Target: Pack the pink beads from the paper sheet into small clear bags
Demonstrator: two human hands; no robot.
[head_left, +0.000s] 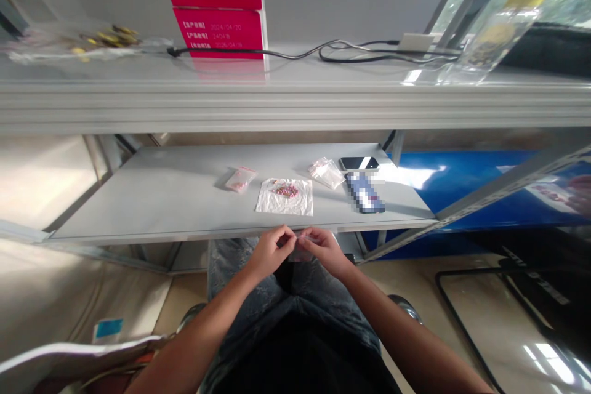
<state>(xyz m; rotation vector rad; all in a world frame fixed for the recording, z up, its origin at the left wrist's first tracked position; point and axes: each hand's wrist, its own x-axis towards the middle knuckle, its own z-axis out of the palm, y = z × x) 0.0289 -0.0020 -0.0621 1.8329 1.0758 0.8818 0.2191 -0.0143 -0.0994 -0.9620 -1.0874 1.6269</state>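
Just past the front edge of the grey shelf [194,215], my left hand [273,252] and my right hand [325,252] meet above my lap. Both hands pinch the top of a small clear plastic bag [302,253], which hangs between them. What the bag holds, if anything, I cannot make out. Ahead of my hands, a crumpled white sheet [268,202] carries a small heap of pink beads [287,189]. To its left rests a zip bag with pink pieces inside [241,179]. Several clear zip bags [329,173] lie in a pile to the right.
Two phones, one dark-screened [359,164] and one bluish [365,193], lie at the shelf's right. The upper shelf [295,104] holds red boxes [221,31], a black cable [290,55], a plastic bag [46,43] and a clear bottle [494,43]. A slanted metal post [489,191] stands right.
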